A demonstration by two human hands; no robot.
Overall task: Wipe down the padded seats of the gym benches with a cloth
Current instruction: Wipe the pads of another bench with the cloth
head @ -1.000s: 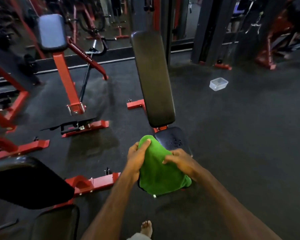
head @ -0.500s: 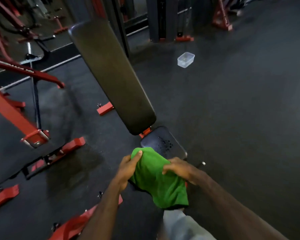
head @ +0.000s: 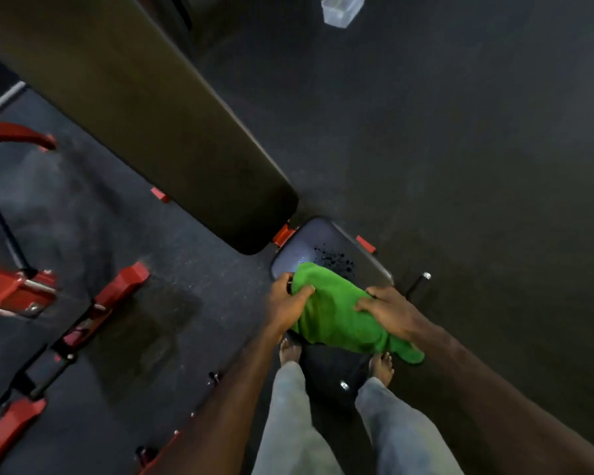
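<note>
cloth [head: 336, 313] — now over seat [head: 309, 245] near edge | both feet [head: 290, 351] newly in view

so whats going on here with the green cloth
A person stands at the foot of a gym bench, holding a green cloth over the near end of the padded seat. The left hand grips the cloth's left edge and the right hand holds its right side. Dark droplets sit on the seat just beyond the cloth, not yet wiped. The long backrest pad angles away, and a clear plastic container sits on the floor farther off.
</note>
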